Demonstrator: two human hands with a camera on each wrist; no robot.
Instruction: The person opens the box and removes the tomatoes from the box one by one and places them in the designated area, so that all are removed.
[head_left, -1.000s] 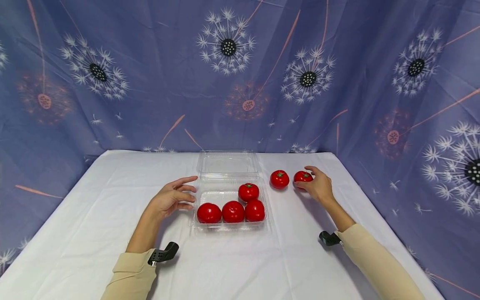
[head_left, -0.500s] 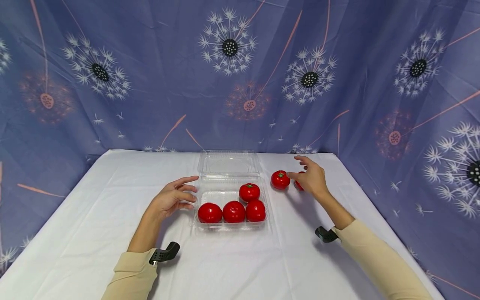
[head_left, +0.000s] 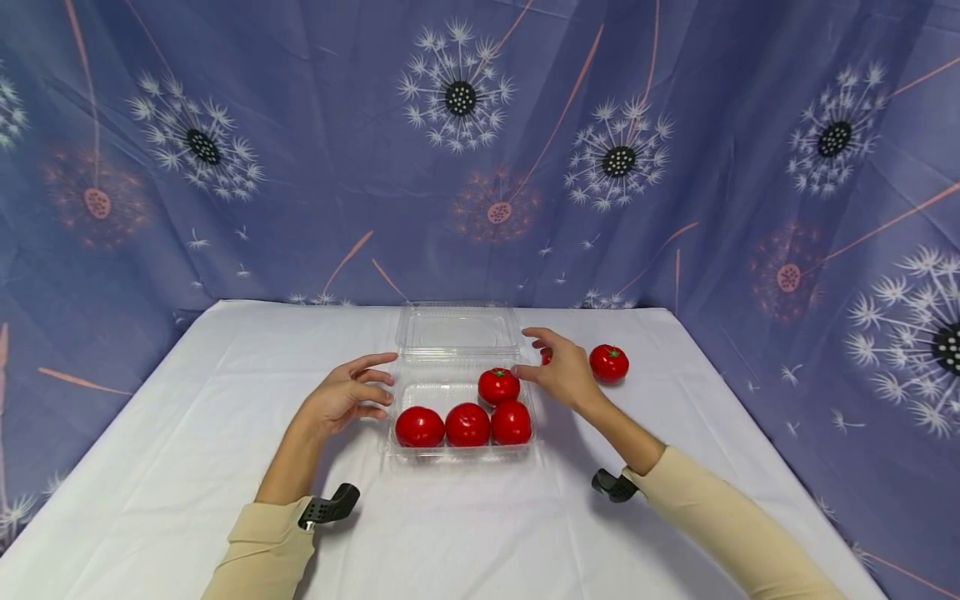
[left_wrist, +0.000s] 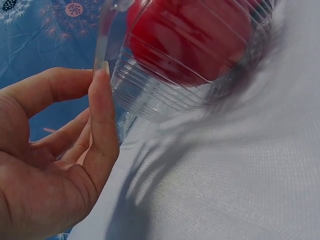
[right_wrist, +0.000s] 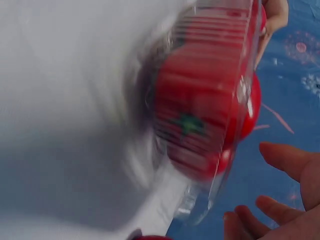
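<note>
A clear plastic clamshell box point(head_left: 460, 454) lies on the cloth, its lid folded back. Three red tomatoes fill its near row; another tomato point(head_left: 498, 387) with a green stem mark sits behind them at the right. My left hand point(head_left: 345, 400) is at the box's left side, fingers extended and spread close to the rim; firm contact cannot be told. At the right side, my right hand point(head_left: 562, 371) hovers with spread fingers and nothing between them, as the right wrist view also shows. It partly hides one loose tomato point(head_left: 546, 358). Another loose tomato point(head_left: 609, 364) rests farther right.
The raised lid point(head_left: 459, 327) of the box lies toward the back. A white cloth point(head_left: 480, 533) covers the table, which ends at a blue dandelion-print curtain point(head_left: 315, 158) at the back and sides.
My right hand has left the farther-right tomato and swept left, past the other loose tomato, to the box's right side. The left hand, box and tomatoes look unmoved.
</note>
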